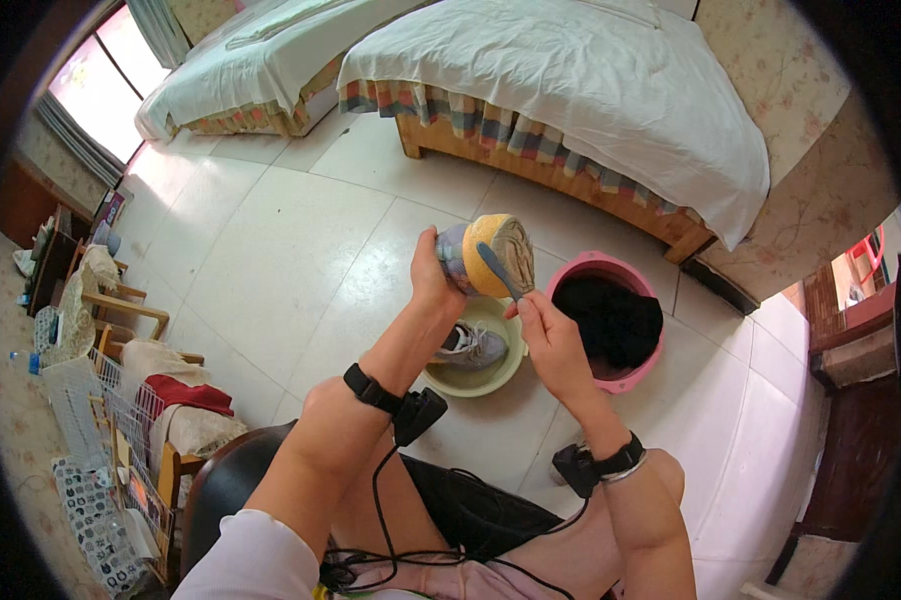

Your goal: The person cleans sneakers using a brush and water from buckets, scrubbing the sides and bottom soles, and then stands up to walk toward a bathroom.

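My left hand (434, 274) holds up a shoe (488, 255) with a yellow band and a bluish-grey part, its worn beige sole turned towards the right. In my right hand (544, 326) is a slim grey-blue brush or scraper (499, 271), which lies against the shoe near the sole; its working side is hidden. Below my hands a pale green basin (471, 386) stands on the floor, with a grey laced sneaker (482, 346) in it. To its right a pink basin (624, 384) contains black cloth (608, 319).
Beds with white covers (555, 82) stand ahead. At the left are wooden chairs (132, 304) with cloths, and a white wire rack (132, 382). Black cables (420, 559) run from both wristbands over my lap. A doorway is at the right.
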A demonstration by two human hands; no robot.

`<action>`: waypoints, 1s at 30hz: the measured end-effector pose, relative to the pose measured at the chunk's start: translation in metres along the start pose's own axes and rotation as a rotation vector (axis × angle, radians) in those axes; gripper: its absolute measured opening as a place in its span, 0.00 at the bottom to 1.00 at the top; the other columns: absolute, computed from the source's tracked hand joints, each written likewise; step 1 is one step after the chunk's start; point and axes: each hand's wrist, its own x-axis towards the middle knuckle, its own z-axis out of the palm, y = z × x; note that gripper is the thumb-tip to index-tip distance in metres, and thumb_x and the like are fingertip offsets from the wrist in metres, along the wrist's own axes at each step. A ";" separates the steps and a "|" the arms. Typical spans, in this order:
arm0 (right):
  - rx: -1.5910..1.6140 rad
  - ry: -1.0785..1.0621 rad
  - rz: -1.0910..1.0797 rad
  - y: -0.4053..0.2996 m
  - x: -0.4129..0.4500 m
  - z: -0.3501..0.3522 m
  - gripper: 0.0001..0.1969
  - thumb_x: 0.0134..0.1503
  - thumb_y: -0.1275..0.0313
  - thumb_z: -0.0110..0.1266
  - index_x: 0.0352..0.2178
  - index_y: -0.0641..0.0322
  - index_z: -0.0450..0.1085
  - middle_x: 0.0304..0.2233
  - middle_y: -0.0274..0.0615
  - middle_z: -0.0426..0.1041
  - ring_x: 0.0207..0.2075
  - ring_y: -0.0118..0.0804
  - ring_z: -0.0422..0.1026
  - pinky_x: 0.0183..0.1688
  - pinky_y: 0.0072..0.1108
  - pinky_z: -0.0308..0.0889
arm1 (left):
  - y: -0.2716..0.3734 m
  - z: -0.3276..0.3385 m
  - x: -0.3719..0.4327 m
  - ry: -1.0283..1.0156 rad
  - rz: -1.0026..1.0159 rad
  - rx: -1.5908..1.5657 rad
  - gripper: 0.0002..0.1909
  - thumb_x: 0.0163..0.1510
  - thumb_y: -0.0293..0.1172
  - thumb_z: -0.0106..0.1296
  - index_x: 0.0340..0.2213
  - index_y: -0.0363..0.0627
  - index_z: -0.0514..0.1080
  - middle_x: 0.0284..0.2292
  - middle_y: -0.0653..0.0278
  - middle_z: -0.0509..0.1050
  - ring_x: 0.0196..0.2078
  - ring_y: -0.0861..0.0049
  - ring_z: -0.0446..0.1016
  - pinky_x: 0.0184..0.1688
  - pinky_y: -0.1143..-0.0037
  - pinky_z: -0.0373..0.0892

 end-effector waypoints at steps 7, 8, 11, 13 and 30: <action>0.123 0.168 -0.021 0.006 0.008 -0.019 0.15 0.64 0.65 0.39 0.30 0.64 0.68 0.16 0.29 0.57 0.19 0.20 0.55 0.23 0.16 0.54 | -0.004 -0.003 0.004 -0.008 0.004 0.079 0.24 0.59 0.49 0.35 0.44 0.40 0.65 0.42 0.56 0.71 0.46 0.63 0.70 0.51 0.60 0.64; 0.176 0.188 -0.009 0.007 0.009 -0.022 0.15 0.64 0.65 0.39 0.30 0.64 0.68 0.16 0.27 0.55 0.19 0.19 0.53 0.23 0.15 0.52 | -0.003 -0.007 0.009 -0.006 -0.015 0.072 0.23 0.59 0.48 0.36 0.42 0.40 0.65 0.42 0.56 0.71 0.45 0.64 0.71 0.50 0.61 0.64; 0.281 0.207 0.019 0.009 0.008 -0.027 0.15 0.64 0.66 0.38 0.30 0.64 0.68 0.16 0.24 0.51 0.19 0.17 0.50 0.22 0.15 0.48 | -0.001 0.001 0.003 0.046 -0.041 0.052 0.21 0.58 0.48 0.37 0.40 0.41 0.66 0.40 0.57 0.72 0.42 0.65 0.72 0.49 0.63 0.66; 0.269 0.185 0.040 0.009 0.007 -0.027 0.15 0.64 0.65 0.39 0.30 0.64 0.68 0.16 0.23 0.51 0.19 0.17 0.51 0.22 0.15 0.49 | 0.003 0.000 0.003 0.097 -0.036 0.041 0.21 0.58 0.47 0.37 0.39 0.41 0.66 0.39 0.57 0.72 0.41 0.66 0.72 0.49 0.63 0.66; -0.100 0.213 0.090 0.011 0.018 -0.057 0.25 0.63 0.57 0.37 0.21 0.66 0.68 0.13 0.35 0.58 0.17 0.27 0.57 0.23 0.22 0.56 | 0.017 0.026 -0.027 -0.007 0.148 0.371 0.17 0.56 0.46 0.46 0.31 0.42 0.69 0.27 0.63 0.72 0.29 0.76 0.73 0.32 0.77 0.69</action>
